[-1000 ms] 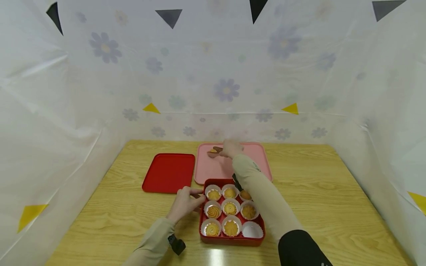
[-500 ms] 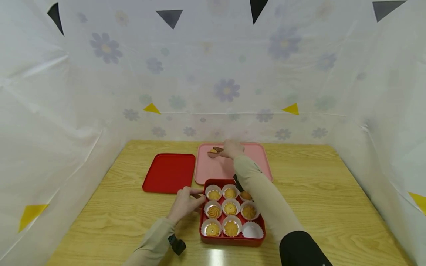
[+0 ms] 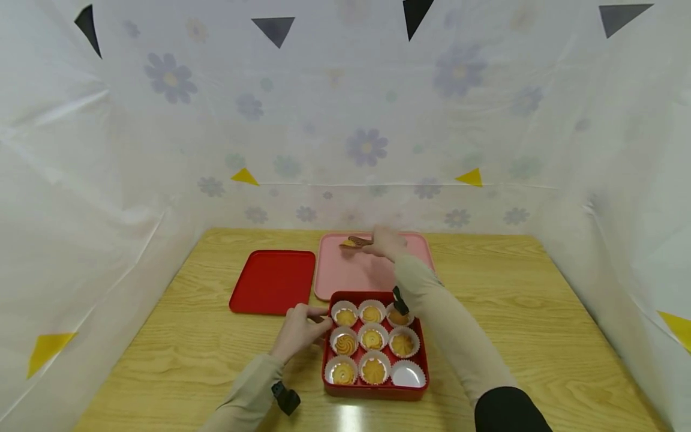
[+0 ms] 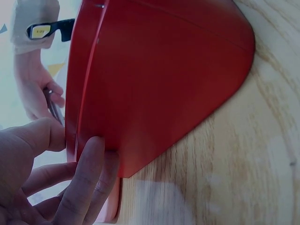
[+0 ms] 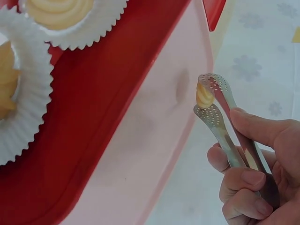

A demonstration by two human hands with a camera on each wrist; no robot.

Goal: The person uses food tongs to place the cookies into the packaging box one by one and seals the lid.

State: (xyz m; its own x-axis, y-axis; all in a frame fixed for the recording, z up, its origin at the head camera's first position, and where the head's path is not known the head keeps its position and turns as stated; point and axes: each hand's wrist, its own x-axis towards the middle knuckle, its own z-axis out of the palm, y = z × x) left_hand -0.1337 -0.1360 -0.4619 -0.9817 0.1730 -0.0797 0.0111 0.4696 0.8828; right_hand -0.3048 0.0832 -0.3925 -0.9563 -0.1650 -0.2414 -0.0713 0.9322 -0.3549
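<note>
My right hand (image 3: 387, 243) grips metal tongs (image 5: 243, 145) with perforated tips. Between those tips sits a small swirled cookie (image 5: 204, 96), raised over the pink tray (image 3: 340, 276). Closer to me stands a red box (image 3: 376, 392) holding several cookies in white paper cups. One cup (image 3: 408, 374) at its near right corner shows its bare white bottom. At the box's far left corner, my left hand (image 3: 299, 330) pinches the wall, thumb (image 4: 44, 133) at the rim and fingers (image 4: 89, 168) against the outer side.
A flat red tray or lid (image 3: 275, 282) lies left of the pink tray. The wooden table (image 3: 518, 312) has white sheeting (image 3: 302, 114) with flower prints behind it and at both sides.
My right hand has drawn back slightly to the right, lifting the tongs with the cookie off the pink tray. My left hand stays at the box.
</note>
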